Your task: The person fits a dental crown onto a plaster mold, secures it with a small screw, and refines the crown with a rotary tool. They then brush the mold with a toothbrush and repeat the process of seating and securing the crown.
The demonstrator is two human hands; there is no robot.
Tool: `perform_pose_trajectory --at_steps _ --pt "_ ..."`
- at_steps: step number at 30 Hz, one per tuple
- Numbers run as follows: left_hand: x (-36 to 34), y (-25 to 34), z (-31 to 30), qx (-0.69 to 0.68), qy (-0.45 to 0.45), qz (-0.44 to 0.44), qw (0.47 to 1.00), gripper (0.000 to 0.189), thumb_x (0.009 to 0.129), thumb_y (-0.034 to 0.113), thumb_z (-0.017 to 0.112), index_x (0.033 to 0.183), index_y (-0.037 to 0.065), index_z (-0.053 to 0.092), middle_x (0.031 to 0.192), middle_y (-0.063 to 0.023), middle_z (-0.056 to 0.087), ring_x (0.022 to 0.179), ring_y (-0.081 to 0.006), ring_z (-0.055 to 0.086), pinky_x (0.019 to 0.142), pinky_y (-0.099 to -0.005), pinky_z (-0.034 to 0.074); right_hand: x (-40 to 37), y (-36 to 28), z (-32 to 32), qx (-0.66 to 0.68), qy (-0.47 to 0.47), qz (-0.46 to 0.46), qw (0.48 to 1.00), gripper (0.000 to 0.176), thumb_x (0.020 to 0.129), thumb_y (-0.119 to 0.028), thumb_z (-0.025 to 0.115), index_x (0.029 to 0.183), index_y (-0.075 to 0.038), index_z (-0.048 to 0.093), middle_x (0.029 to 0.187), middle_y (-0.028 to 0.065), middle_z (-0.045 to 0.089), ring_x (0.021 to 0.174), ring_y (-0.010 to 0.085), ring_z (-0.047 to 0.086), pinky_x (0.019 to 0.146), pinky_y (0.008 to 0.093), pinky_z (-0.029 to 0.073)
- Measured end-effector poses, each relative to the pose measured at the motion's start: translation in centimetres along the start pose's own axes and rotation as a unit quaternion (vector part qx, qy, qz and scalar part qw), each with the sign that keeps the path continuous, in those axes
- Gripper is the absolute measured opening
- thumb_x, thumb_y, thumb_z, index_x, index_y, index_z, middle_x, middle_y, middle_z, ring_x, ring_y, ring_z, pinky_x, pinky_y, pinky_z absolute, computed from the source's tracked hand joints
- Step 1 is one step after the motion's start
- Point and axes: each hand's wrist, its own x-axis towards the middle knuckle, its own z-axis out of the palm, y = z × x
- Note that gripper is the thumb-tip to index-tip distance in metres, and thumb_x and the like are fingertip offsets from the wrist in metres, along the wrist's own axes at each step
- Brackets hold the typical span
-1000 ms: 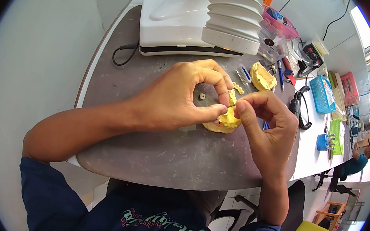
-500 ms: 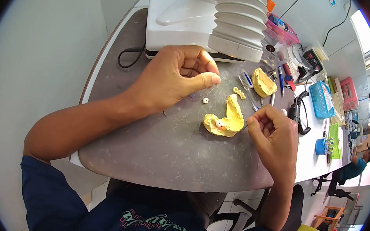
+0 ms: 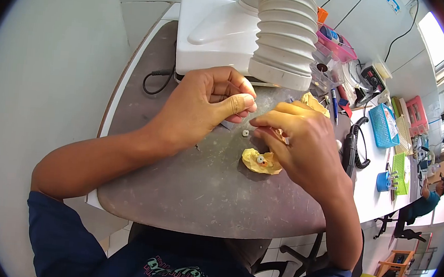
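My left hand [image 3: 209, 103] is raised above the grey mat, thumb and fingertips pinched together; what they hold, if anything, is hidden. From the right, my right hand [image 3: 309, 141] reaches in with curled fingers, its fingertips just short of the left ones. Whether something small is between them I cannot make out. Below the fingertips a small white dental crown [image 3: 245, 133] lies on the mat. A yellow plaster dental cast [image 3: 269, 168] with a white tooth piece [image 3: 260, 159] on it sits nearer me, partly covered by my right hand. A second yellow cast [image 3: 315, 103] shows behind that hand.
A white extraction unit [image 3: 216, 27] with a ribbed hose [image 3: 283, 38] stands at the back. At the right are a blue pen [image 3: 334, 103], a black handpiece [image 3: 350, 149] with a coiled cord, and a blue basket [image 3: 384, 125]. Another person [image 3: 422, 203] sits far right.
My right hand has moved left and up from beside the front cast to near my left fingertips. It now covers part of that cast, the small yellow bridge and the brush.
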Motion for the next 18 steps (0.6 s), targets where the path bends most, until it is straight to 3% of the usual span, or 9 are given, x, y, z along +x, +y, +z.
perform_pose_trajectory --at_steps 4,6,10,12,13,15,18 --pt "-0.1 -0.4 -0.2 -0.044 0.000 -0.020 0.999 0.015 0.103 0.014 0.068 0.109 0.000 0.066 0.102 -0.0062 0.071 0.094 -0.0102 0.068 0.086 -0.0245 0.056 1.0 0.4 0.7 0.029 -0.057 0.017 0.998 0.016 0.088 -0.022 0.074 0.090 -0.006 0.077 0.086 0.0108 0.071 0.087 0.0346 0.068 0.076 0.0454 0.053" --pt "-0.2 -0.5 -0.3 -0.050 -0.008 -0.026 0.998 0.015 0.103 0.013 0.068 0.109 0.000 0.067 0.103 -0.0066 0.071 0.095 -0.0106 0.068 0.086 -0.0246 0.057 0.9 0.6 1.3 0.008 -0.025 -0.018 0.999 0.018 0.088 -0.023 0.075 0.087 -0.005 0.076 0.081 0.0107 0.070 0.084 0.0349 0.068 0.074 0.0462 0.052" --pt "-0.4 0.0 0.1 -0.055 -0.008 -0.047 0.997 0.017 0.102 0.011 0.068 0.112 -0.002 0.067 0.105 -0.0082 0.072 0.097 -0.0121 0.070 0.089 -0.0259 0.058 0.0 -0.1 0.0 -0.015 0.030 0.011 0.999 0.012 0.087 -0.017 0.074 0.091 -0.006 0.079 0.082 0.0099 0.072 0.081 0.0317 0.069 0.072 0.0433 0.053" --pt "-0.7 0.3 0.2 -0.067 -0.020 -0.041 0.997 0.016 0.101 0.010 0.068 0.112 -0.003 0.068 0.105 -0.0087 0.073 0.097 -0.0125 0.070 0.090 -0.0266 0.058 -0.9 0.0 -0.4 0.121 0.118 0.077 0.982 0.014 0.087 -0.008 0.075 0.099 -0.005 0.080 0.086 0.0096 0.075 0.079 0.0237 0.073 0.072 0.0354 0.056" --pt "-0.8 0.4 0.3 -0.077 -0.035 -0.038 0.996 0.016 0.101 0.009 0.068 0.112 -0.003 0.068 0.105 -0.0092 0.073 0.097 -0.0130 0.071 0.091 -0.0272 0.059 -1.1 -0.1 -0.5 0.120 0.117 0.075 0.983 0.014 0.087 -0.008 0.075 0.099 -0.005 0.080 0.086 0.0096 0.075 0.079 0.0237 0.073 0.072 0.0354 0.056" --pt "-0.9 0.6 0.5 -0.078 -0.037 -0.043 0.995 0.018 0.100 0.009 0.070 0.114 -0.002 0.066 0.103 -0.0093 0.073 0.097 -0.0131 0.071 0.092 -0.0279 0.059 -1.5 -0.1 -0.6 0.260 0.146 0.099 0.949 0.020 0.087 -0.002 0.076 0.106 -0.001 0.079 0.090 0.0104 0.077 0.080 0.0173 0.075 0.073 0.0289 0.058" --pt "-1.1 1.0 0.6 -0.037 -0.033 -0.036 0.998 0.022 0.099 0.010 0.072 0.116 -0.001 0.063 0.101 -0.0082 0.073 0.097 -0.0126 0.071 0.091 -0.0282 0.059 -1.6 -0.4 0.0 0.268 0.158 0.085 0.947 0.017 0.087 -0.001 0.078 0.104 0.002 0.077 0.089 0.0106 0.077 0.079 0.0167 0.076 0.073 0.0275 0.059"
